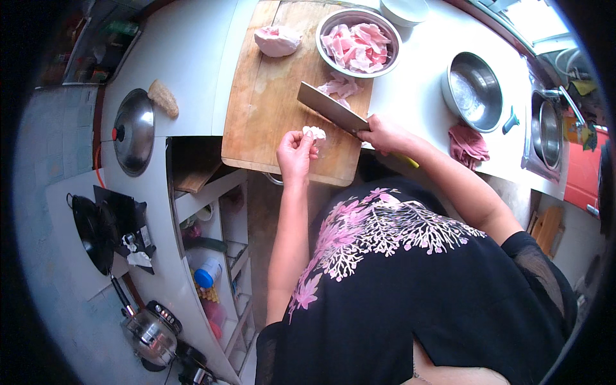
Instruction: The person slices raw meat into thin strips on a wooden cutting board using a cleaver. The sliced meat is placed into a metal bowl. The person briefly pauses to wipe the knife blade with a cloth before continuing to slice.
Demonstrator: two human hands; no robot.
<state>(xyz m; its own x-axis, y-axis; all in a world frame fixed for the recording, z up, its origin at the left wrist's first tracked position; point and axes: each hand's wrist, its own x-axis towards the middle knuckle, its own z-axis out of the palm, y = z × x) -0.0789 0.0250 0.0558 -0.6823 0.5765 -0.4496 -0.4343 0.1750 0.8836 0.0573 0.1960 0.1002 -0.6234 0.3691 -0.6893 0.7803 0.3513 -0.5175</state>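
My right hand [387, 134] grips a cleaver [333, 107] by its handle, with the broad blade slanting up to the left over the wooden cutting board [250, 125]. My left hand [296, 153] pinches a small pale piece of meat [315, 134] near the board's front edge. Beyond the blade, thin meat slices [340, 85] lie on the board beside a steel bowl [394, 62] heaped with sliced pink meat [356, 45]. A larger lump of meat [278, 41] rests at the board's back left.
To the right stand a steel bowl [474, 91], a pink cloth [468, 144], a green-handled peeler [511, 121] and a sink [546, 130]. A pan lid [137, 139] and a loofah-like scrubber [163, 98] lie left. Open shelves [236, 308] sit below the counter; a white bowl [406, 10] is at the back.
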